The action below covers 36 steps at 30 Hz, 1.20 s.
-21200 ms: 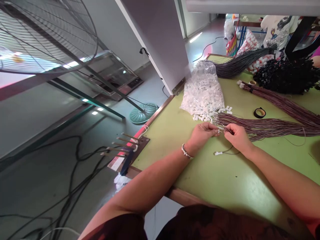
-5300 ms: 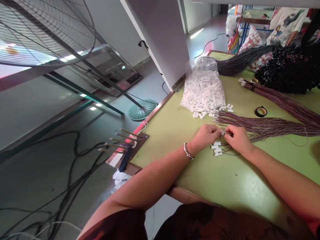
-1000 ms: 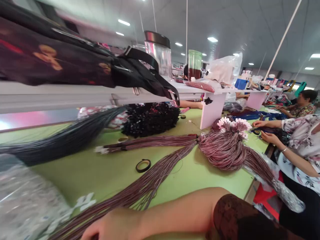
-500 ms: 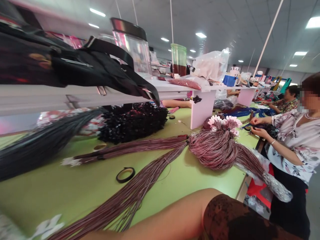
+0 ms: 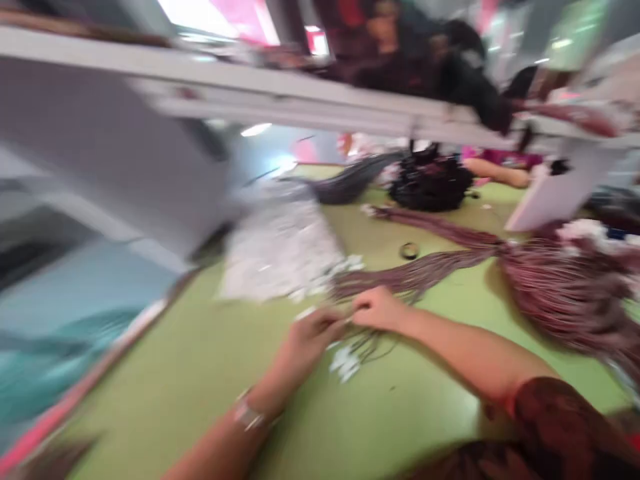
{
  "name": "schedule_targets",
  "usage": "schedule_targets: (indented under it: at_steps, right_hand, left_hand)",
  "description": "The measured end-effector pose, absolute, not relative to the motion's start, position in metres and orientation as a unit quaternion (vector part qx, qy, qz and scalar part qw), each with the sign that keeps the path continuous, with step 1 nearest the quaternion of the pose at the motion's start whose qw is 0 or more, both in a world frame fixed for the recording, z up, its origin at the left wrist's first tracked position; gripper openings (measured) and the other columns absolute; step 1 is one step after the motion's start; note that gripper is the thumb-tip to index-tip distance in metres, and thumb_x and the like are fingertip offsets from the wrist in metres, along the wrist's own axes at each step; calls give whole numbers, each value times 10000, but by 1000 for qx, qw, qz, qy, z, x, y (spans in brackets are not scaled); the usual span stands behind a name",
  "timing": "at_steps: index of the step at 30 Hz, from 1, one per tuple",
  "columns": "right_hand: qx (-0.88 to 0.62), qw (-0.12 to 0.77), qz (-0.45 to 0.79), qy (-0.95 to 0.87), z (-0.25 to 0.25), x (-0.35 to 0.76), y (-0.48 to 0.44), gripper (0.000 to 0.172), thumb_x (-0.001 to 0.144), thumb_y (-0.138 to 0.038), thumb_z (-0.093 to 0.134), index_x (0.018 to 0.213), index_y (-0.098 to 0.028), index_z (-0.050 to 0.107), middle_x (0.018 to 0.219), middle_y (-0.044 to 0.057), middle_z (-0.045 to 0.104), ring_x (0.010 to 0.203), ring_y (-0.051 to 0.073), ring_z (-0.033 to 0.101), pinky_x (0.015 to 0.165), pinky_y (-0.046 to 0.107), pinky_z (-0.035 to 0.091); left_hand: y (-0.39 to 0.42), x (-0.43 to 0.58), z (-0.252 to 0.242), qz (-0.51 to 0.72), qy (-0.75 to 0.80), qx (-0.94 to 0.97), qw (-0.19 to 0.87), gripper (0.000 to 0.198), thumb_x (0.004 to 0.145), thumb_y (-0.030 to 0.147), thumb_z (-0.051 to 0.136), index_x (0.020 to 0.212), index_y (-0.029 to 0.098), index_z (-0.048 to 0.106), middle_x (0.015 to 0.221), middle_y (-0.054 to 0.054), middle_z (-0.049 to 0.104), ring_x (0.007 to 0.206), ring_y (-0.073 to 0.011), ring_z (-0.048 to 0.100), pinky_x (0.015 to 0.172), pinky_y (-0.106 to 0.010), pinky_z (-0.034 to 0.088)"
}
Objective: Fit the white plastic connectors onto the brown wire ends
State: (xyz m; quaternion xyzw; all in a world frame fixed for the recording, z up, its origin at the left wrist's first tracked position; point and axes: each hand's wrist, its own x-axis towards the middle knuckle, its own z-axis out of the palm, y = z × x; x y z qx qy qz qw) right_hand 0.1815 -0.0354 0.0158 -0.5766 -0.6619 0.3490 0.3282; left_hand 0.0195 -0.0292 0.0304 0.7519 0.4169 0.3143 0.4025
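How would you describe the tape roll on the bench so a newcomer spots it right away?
Start at the green table and follow the long bundle of reddish-brown wires away from the right hand. Just beyond that bundle, short of the black heap, lies the tape roll. It is the only small dark ring lying flat by itself; everything near it is strands or loose white pieces.

Motion blur smears the whole view, so no text, label or number can be read anywhere
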Motion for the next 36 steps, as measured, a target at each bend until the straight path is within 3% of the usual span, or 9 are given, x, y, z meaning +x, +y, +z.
schedule_targets:
  at_steps: [2,7,9,11,15,19,24,31,36]
  right_hand:
    - [-557,366,369,-647,9,183,-29,99,686,-195,564,627,-151,630,581,-29,577,602,101,513,567,195,379]
    - [-579,400,479,-525,1,181,-20,274,719,-388,581,818,-145,660,563,-24,544,457,86,437,450,212,341]
    - [-572,409,476,-527,2,179,-24,297,695,-369,600,877,-142,665,567,-31,530,463,81,415,443,208,318]
    - [-559,425,472,-533,5,178,-27,306,677,-330,605,918,-146,652,578,-40,525,479,79,411,454,208,316]
    - [-557,417,483,-531,6,176,-25,207,669,-308,589,802,-150,610,602,-25,561,487,81,427,471,217,327]
    - [-574,411,466,-534,2,176,-24,152,674,-292,565,737,-155,585,579,-20,559,467,77,391,451,219,286]
    - [-578,417,430,-554,-2,173,-23,88,634,-249,550,667,-167,541,538,-52,464,479,74,349,450,216,259]
    - [-579,411,408,-574,-1,174,-24,77,635,-247,551,647,-174,533,544,-55,453,495,83,359,476,225,278]
    - [-583,404,410,-574,1,174,-26,133,682,-299,552,695,-169,578,567,-33,516,523,101,406,516,236,324]
  left_hand:
    - [-22,1,18,253,395,770,432,187,788,322,620,711,158,667,670,-24,639,636,-152,600,616,-271,506]
    - [-17,-16,26,103,138,839,516,136,763,278,641,816,185,723,869,-89,688,781,-162,633,715,-242,502]
    - [-13,-20,31,149,191,846,474,158,801,279,586,765,189,710,815,-75,679,762,-160,623,737,-259,494]
    - [-3,-28,28,237,370,823,360,205,822,260,534,705,177,680,735,-63,642,685,-157,587,695,-286,483]
    - [21,-41,7,248,538,776,217,162,788,231,553,853,151,678,846,-89,620,742,-192,569,737,-340,471]
    - [26,-36,-5,220,530,793,202,182,760,159,528,879,143,664,895,-99,607,778,-201,565,751,-341,467]
    - [24,-30,-6,268,537,765,235,140,701,155,555,808,162,646,768,-41,601,703,-166,548,670,-292,456]
    - [29,-28,-12,332,517,749,248,92,689,140,550,687,165,639,718,-25,588,660,-136,531,642,-267,442]
    - [24,-33,6,459,526,628,344,136,751,264,581,814,159,641,736,-25,630,659,-125,574,635,-253,468]
